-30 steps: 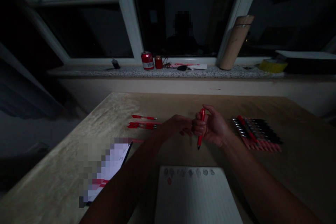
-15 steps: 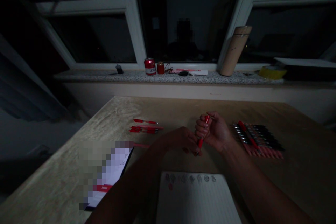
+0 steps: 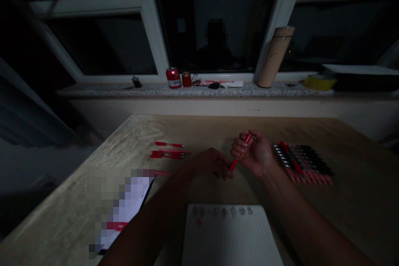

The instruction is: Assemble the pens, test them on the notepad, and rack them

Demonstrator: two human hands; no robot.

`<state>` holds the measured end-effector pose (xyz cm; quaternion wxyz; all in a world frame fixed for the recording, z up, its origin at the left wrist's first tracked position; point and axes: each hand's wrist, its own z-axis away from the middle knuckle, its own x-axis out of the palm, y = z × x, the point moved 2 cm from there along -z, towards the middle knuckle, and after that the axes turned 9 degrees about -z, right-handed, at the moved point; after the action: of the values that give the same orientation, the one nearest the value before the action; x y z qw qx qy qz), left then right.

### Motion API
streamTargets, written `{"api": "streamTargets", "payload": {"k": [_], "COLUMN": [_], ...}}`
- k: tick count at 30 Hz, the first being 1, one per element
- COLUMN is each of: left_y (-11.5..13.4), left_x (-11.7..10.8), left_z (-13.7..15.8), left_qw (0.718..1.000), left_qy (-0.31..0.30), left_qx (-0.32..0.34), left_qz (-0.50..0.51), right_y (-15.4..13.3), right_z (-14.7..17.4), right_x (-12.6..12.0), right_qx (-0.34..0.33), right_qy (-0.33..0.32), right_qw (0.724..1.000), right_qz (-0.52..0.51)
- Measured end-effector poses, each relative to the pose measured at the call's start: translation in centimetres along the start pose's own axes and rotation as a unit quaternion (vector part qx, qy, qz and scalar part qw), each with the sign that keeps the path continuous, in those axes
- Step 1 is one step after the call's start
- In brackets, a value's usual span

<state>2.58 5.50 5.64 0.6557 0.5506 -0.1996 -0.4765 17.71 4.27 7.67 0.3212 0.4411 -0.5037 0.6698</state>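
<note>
Nearby, a pen row (image 3: 304, 162) flanks the right hand (image 3: 256, 153).

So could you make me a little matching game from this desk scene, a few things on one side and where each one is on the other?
Things:
1. red pen
2. soda can
3. notepad
4. row of pens

Places:
a. on the windowsill
b. on the table nearest the camera, between the forearms
c. gripped in the right hand, its lower end at the left hand
d. on the table, just right of the right hand

Pairs: 1-c, 2-a, 3-b, 4-d
</note>
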Motion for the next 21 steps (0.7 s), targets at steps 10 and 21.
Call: {"api": "streamTargets", "payload": {"k": [10,21], "left_y": [-0.76,-0.18], "left_x": [-0.46,-0.85], "left_z": [-0.31,0.08], "left_qw": [1.0,0.999], "left_qy": [-0.008,-0.028], "left_qx": [0.02,0.034], "left_qz": [-0.01,0.01], "right_y": [0.03,-0.19], "right_z": [0.03,0.11], "right_x": [0.12,0.32], "right_qx": [-0.009,-0.042], "right_qy": [-0.01,-0.003], "right_qw": [1.0,0.999], "right_qz": [0.0,0.006]}}
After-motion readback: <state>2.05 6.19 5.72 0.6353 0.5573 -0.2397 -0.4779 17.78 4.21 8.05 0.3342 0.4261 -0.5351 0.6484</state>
